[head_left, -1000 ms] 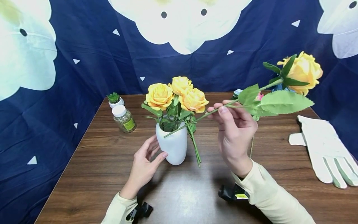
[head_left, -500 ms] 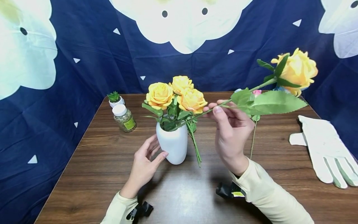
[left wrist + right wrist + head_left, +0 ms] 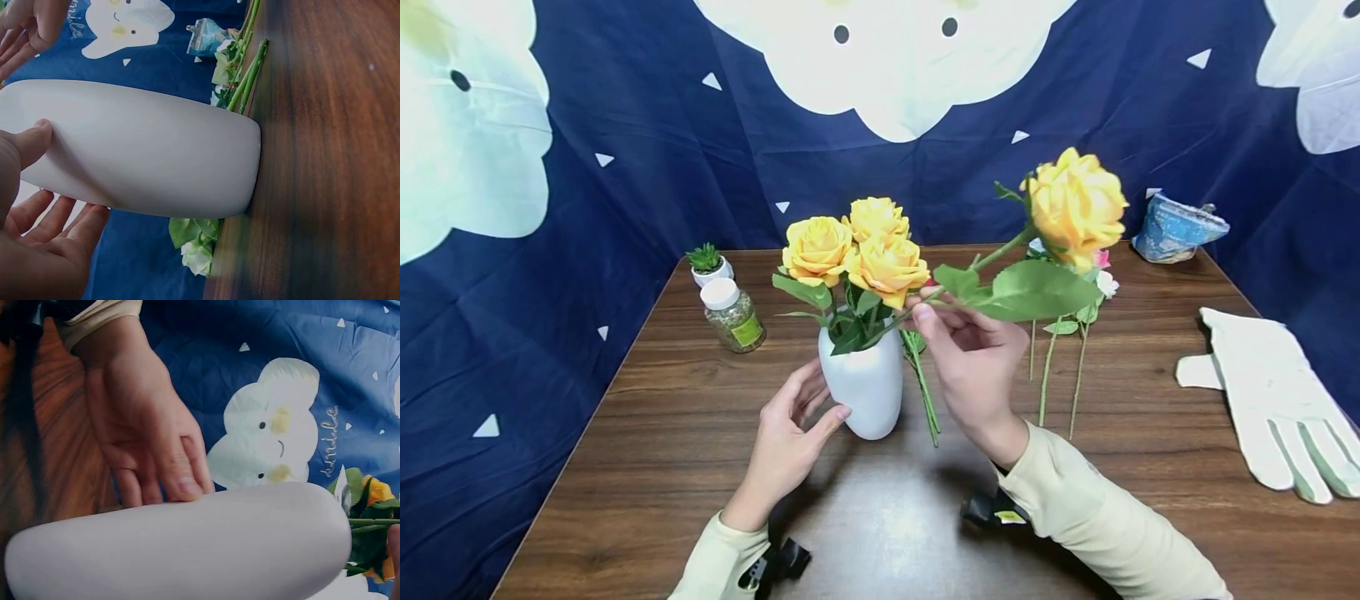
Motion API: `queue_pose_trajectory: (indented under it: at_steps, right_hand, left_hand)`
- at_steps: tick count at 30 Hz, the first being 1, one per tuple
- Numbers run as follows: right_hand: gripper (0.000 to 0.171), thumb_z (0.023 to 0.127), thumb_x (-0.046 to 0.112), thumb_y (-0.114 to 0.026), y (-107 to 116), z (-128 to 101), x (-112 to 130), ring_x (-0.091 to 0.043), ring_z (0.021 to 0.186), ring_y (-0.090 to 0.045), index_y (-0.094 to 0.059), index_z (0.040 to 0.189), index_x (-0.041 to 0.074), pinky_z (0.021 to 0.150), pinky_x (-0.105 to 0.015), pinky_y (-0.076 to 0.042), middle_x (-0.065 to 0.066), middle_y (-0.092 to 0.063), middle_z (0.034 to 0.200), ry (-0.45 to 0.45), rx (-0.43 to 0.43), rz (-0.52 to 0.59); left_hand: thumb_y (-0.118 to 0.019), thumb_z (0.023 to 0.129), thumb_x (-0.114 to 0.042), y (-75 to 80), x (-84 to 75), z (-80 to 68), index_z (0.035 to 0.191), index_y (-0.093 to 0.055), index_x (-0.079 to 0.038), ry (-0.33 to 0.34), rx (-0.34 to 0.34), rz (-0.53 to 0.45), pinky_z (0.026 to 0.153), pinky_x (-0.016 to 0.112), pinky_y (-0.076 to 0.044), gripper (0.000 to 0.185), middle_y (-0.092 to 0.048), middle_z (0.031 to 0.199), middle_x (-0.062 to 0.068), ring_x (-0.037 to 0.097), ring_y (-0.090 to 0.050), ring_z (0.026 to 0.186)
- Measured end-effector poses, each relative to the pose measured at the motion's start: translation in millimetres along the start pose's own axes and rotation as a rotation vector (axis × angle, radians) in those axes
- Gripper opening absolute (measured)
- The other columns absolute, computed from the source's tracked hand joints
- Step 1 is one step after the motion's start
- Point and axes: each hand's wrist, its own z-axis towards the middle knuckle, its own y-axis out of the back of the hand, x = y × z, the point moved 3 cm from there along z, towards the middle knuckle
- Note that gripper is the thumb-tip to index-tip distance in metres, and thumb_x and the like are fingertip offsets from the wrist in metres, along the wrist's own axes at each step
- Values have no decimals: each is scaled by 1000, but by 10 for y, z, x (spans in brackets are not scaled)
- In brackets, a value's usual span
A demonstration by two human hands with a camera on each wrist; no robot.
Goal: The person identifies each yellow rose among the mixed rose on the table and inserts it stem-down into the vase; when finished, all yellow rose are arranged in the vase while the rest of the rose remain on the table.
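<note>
A white vase stands on the wooden table with three yellow roses in it. My left hand rests against the vase's left side, thumb tip on its front and fingers relaxed; the left wrist view shows the thumb touching the vase. My right hand pinches the green stem of a fourth yellow rose just right of the vase. Its bloom tilts up to the right and its stem end reaches in among the leaves at the vase mouth. The right wrist view shows the left hand on the vase.
A glass jar with a white lid and a small potted succulent stand at the back left. Loose flower stems lie right of the vase, more green stems beside it. A white glove lies far right, a blue pouch behind.
My right hand has moved left with the rose, bringing the bloom closer and the stem end from in front of the vase into its mouth. The left hand has stayed on the vase.
</note>
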Motion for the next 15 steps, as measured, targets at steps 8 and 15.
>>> queue_pose_trajectory:
  at_steps: [8,15]
  right_hand:
    - [43,81,-21,-64,-56,-58,-54,-12,86,-76,-80,103,13,77,-30,-67,3,-78,95,-33,77,-41]
    - [13,83,-19,-66,-7,-97,-63,-9,84,-75,-67,94,-25,74,-27,-67,-7,-79,92,-46,129,-161]
  left_hand:
    - [-75,84,17,3,15,4,141,-50,13,1,3,-13,107,21,-52,62,-60,136,32,2,-59,123]
    - [-75,83,17,-3,25,9,141,-49,14,5,5,-12,107,22,-52,63,-59,137,32,-2,-59,123]
